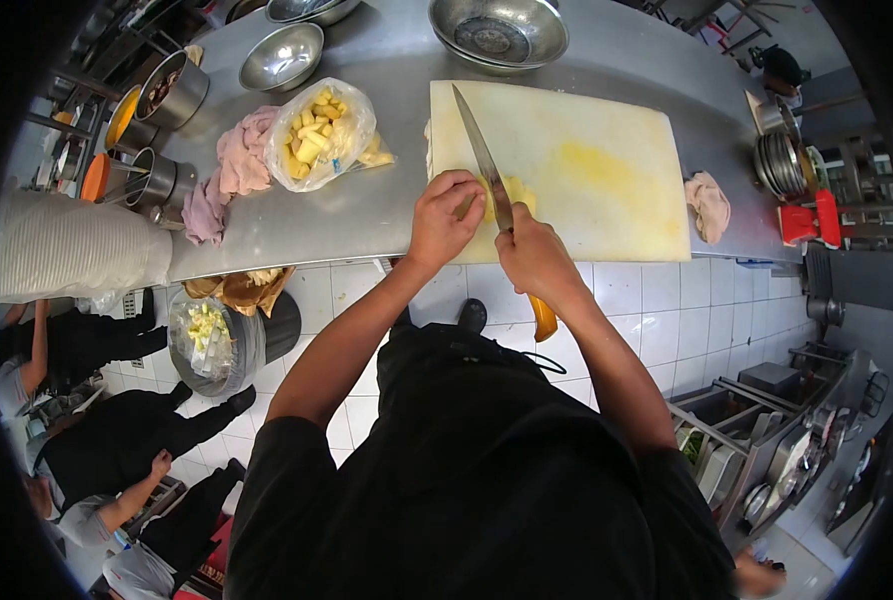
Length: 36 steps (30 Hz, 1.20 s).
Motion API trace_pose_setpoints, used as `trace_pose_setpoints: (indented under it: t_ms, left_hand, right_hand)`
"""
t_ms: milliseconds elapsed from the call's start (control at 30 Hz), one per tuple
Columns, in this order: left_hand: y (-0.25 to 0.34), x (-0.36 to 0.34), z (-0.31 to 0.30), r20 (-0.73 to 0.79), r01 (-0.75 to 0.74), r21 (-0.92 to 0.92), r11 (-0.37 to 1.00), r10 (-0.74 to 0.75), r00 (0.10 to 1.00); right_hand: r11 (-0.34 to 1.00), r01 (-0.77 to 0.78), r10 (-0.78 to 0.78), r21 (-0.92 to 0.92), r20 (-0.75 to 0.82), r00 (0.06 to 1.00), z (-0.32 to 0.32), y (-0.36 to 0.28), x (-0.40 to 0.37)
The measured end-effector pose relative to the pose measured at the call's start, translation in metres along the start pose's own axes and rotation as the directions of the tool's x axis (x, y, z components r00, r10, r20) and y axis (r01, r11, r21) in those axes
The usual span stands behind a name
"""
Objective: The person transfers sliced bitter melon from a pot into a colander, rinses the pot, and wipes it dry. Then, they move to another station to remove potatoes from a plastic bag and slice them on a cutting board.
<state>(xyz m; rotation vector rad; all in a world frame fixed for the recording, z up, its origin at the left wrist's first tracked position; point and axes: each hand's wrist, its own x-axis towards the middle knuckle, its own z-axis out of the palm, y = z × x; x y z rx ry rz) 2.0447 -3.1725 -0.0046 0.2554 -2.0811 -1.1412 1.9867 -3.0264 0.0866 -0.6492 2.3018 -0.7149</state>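
My right hand [538, 258] is closed round a long kitchen knife [484, 150], whose orange handle sticks out below the fist. The blade points away from me over the white cutting board [606, 115]. To its left is my left hand [446, 220], fingers curled in and thumb close to them; whatever they might hold is hidden. Flat yellow food [516, 192] lies on the board under and beside the blade, partly covered by my hands. Farther right, a yellow stain marks the board. Left of the board stands a clear plastic bag [321, 135] filled with yellow pieces.
Metal bowls [498, 35] stand at the table's back. Pink cloths [246, 150] and metal pots [173, 90] are on the left, near stacked white containers [76, 245]. A lined bin [216, 350] stands below. On the right are a cloth [707, 207] and a red device [811, 218]. Several people stand at left.
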Motion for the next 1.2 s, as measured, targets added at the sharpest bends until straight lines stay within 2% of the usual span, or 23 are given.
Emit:
trace_pose_setpoints:
  t_ms: [167,367,700,1200]
  left_hand:
    - [0.0,0.0,0.001,-0.009,0.009,-0.034,0.999,-0.009,1.0]
    - [-0.006,-0.001,0.0,-0.001,-0.009,0.005,1.0,0.009,1.0]
    - [0.0,0.001,0.001,-0.003,-0.004,-0.009,1.0,0.004,1.0]
    - [0.002,0.0,-0.001,-0.002,0.005,-0.028,1.0,-0.005,1.0]
  right_hand:
    - [1.0,-0.013,0.013,-0.006,0.024,1.0,-0.002,-0.002,-0.005]
    - [0.999,0.027,-0.026,0.033,-0.022,0.999,0.019,0.011,0.018]
    - [1.0,-0.014,0.015,0.01,-0.04,0.999,-0.008,-0.007,-0.014]
    - [1.0,-0.019,0.02,0.017,-0.032,0.999,-0.001,-0.002,-0.019]
